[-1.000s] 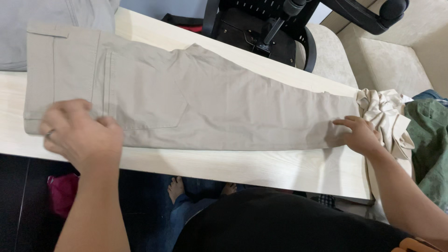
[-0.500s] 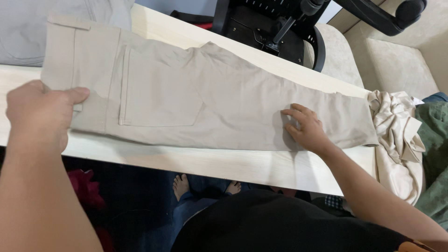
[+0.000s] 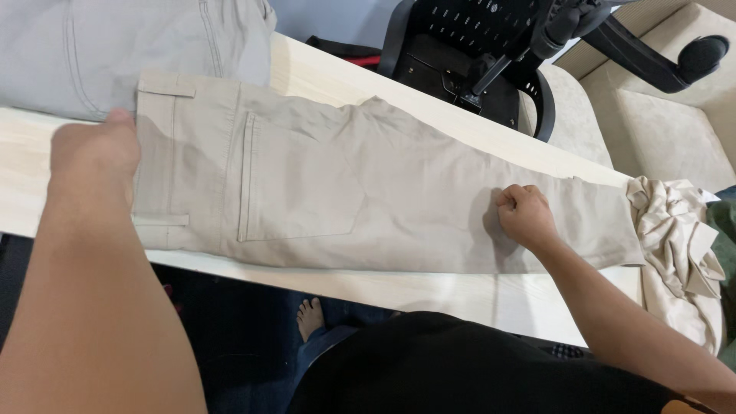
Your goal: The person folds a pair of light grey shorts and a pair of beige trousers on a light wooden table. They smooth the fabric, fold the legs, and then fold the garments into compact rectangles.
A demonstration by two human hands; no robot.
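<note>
Beige trousers (image 3: 368, 192), folded lengthwise, lie flat across a light wooden table (image 3: 429, 291), waistband to the left and leg ends to the right. My left hand (image 3: 93, 157) is at the waistband's edge, its fingers curled around the fabric there. My right hand (image 3: 525, 216) is closed into a fist and presses down on the lower leg, a little short of the hem. A back pocket (image 3: 299, 184) faces up between my hands.
A grey garment (image 3: 115, 46) lies at the table's far left corner. A crumpled cream cloth (image 3: 682, 238) and a green garment (image 3: 728, 222) lie at the right end. A black office chair (image 3: 475, 61) and a beige sofa (image 3: 675, 130) stand behind the table. Bare feet (image 3: 310, 314) show beneath it.
My right hand slid from the hem leftwards along the leg and closed into a fist. My left hand moved up to the waistband's edge.
</note>
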